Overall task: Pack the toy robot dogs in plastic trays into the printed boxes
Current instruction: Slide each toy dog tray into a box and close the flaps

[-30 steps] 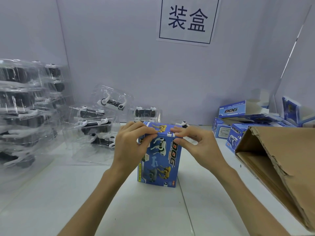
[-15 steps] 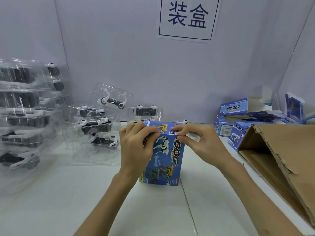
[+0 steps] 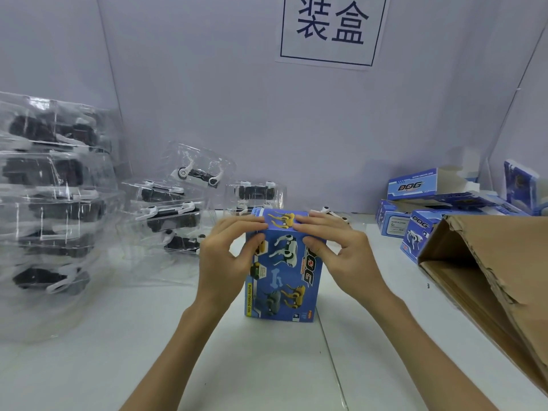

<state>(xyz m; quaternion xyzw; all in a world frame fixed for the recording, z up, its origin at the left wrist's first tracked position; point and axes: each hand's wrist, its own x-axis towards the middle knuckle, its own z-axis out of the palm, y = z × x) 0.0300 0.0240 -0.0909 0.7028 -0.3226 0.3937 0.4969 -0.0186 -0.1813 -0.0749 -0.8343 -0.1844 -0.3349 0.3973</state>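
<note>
Printed box (image 3: 281,271) stands upright on the surface (image 3: 267,366), top apparently closed; left hand (image 3: 225,256) and right hand (image 3: 347,256) each pinch its upper edge. Many trayed dogs (image 3: 169,215) await packing.

One printed box (image 3: 284,271) stands at the centre, and at least four more boxes (image 3: 412,185) lie at the right beside one brown carton (image 3: 489,262). At least five clear trays (image 3: 225,164) holding toy dogs (image 3: 197,174) sit at middle left. The blurred left stack (image 3: 98,161) shows about five more.
</note>
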